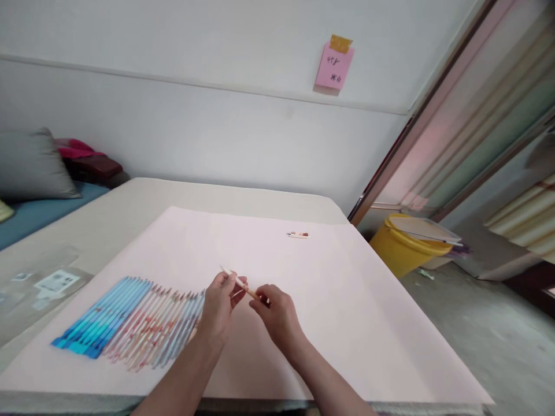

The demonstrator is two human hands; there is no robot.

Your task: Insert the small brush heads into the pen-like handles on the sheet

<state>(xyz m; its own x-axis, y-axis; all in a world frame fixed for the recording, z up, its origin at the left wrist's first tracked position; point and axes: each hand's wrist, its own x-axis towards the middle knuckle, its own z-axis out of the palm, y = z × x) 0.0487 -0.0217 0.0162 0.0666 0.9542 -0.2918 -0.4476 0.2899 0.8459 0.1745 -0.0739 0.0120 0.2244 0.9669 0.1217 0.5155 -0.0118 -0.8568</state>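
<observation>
My left hand (pixel 219 300) pinches the white, pointed end of a slim pen (pixel 240 282). My right hand (pixel 277 312) has its fingers closed around the pen's orange-brown end. The pen is tilted, its tip toward the upper left, above the pale pink sheet (pixel 338 323). To the left of my hands several pens lie side by side in a row: blue ones (pixel 106 312), white ones with reddish prints (pixel 145 329) and grey-blue ones (pixel 180 329). My left forearm covers part of that row.
Two small pens (pixel 298 234) lie together near the sheet's far edge. A clear plastic bag (pixel 47 289) with labels rests on the left. A grey cushion (pixel 34 164) sits at the far left. Beyond the table's right side stands a yellow bin (pixel 399 245). A pink note (pixel 333 66) is taped to the wall.
</observation>
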